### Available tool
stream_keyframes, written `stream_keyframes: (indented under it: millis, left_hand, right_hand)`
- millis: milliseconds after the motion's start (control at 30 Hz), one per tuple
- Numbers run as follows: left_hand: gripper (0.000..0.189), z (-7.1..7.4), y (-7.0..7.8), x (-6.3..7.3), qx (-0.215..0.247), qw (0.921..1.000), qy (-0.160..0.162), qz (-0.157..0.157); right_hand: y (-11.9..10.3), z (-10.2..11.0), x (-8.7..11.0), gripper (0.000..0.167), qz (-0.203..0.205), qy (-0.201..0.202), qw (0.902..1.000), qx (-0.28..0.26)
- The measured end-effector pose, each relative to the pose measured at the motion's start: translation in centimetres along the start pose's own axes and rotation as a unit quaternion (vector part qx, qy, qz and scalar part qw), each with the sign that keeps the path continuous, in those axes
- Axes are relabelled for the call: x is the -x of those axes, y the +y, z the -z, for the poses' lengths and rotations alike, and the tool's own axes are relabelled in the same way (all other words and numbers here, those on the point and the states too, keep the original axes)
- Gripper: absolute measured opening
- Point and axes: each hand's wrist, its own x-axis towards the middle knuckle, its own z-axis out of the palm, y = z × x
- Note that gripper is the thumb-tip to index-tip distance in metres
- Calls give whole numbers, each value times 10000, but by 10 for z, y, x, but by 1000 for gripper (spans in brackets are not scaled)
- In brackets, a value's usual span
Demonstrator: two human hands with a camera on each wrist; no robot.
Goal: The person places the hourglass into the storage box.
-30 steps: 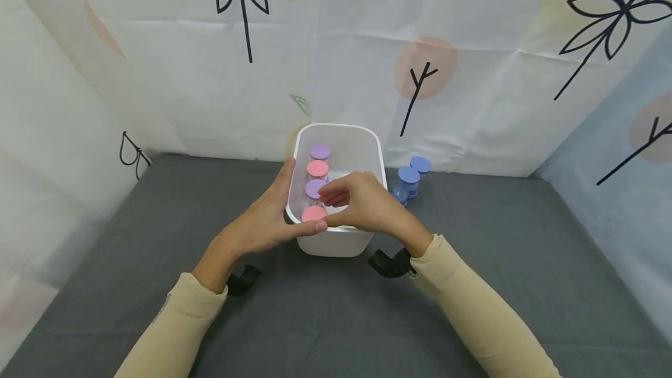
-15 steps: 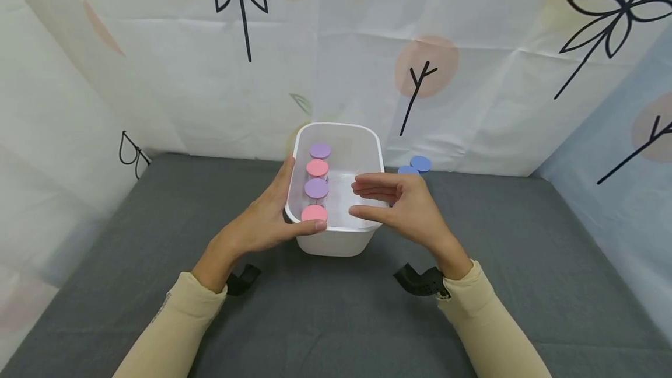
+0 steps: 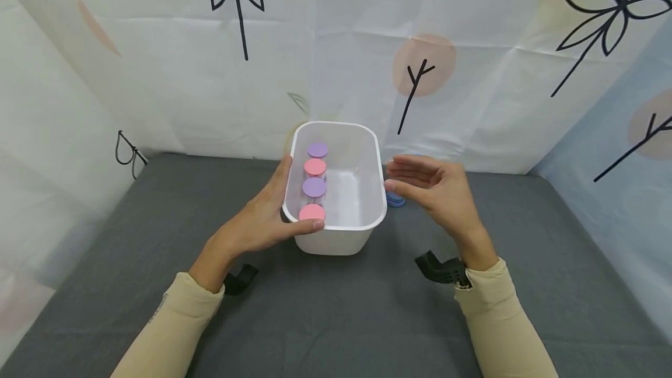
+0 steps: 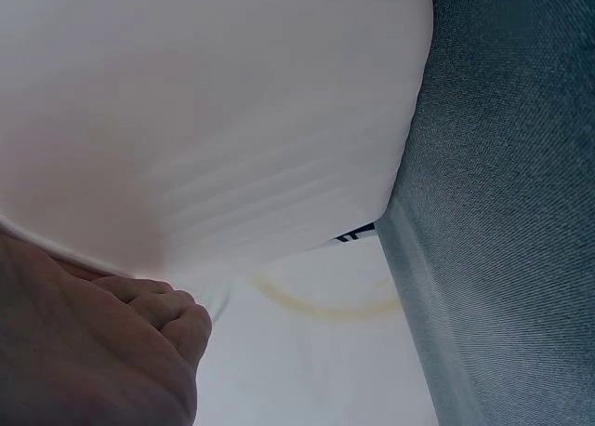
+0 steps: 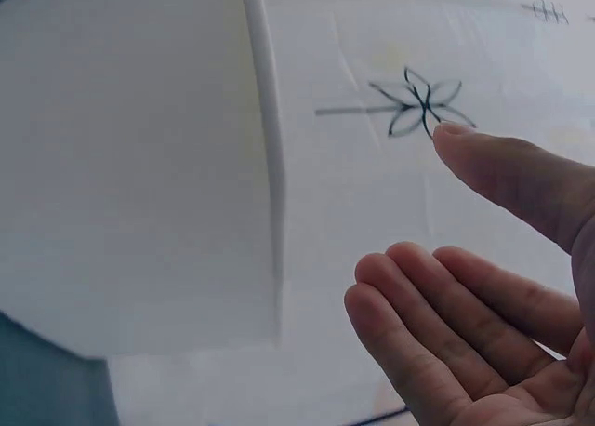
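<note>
My left hand [image 3: 257, 220] holds the near left corner of a white plastic bin [image 3: 336, 242], fingers along its outer left wall and thumb over the front rim. Inside, along the left wall, small clear jars stand in a row, purple lids [image 3: 314, 186] alternating with pink lids [image 3: 315, 167]. My right hand [image 3: 441, 194] is just outside the bin's right rim, palm turned toward it and nothing in its grasp. Below its fingertips shows part of a blue jar [image 3: 395, 199]; the other blue-lidded jars are mostly hidden behind this hand. In the right wrist view the fingers [image 5: 446, 342] are extended, thumb apart.
A dark grey cloth [image 3: 336, 319] covers the table. Patterned white fabric [image 3: 346, 74] hangs behind and at both sides, close to the bin's far end. The right half of the bin floor [image 3: 349, 194] shows bare.
My right hand has drawn out of the bin, away from the jar row, and moved right over the blue jars, its fingers spreading. The left hand keeps its hold on the bin.
</note>
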Motion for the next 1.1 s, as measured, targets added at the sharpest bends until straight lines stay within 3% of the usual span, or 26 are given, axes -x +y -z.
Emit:
stream_keyframes:
  millis: [233, 400, 533, 633, 767, 1000, 1100]
  left_hand:
    - [120, 3, 5, 2, 33, 10000, -19, 14]
    - [116, 7, 25, 5, 178, 9998, -96, 95]
    - [113, 11, 37, 6, 185, 9996, -160, 139]
    - [114, 9, 31, 5, 125, 9997, -145, 127]
    - [117, 3, 9, 2, 22, 10000, -53, 3]
    - [118, 5, 14, 2, 64, 9999, -96, 36]
    - [119, 2, 2, 1, 5, 10000, -52, -23]
  right_hand:
    - [17, 24, -6, 46, -245, 782, 9944, 669]
    - [26, 32, -7, 50, -761, 908, 9840, 1330]
    - [39, 35, -8, 54, -1132, 931, 9684, 2016]
    - [50, 32, -10, 57, -1364, 972, 9557, 2420]
    - [63, 23, -13, 61, -1469, 1135, 9446, 2706]
    - [80, 9, -14, 60, -1108, 1565, 9399, 2824]
    - [87, 3, -15, 57, -956, 1749, 9384, 2824]
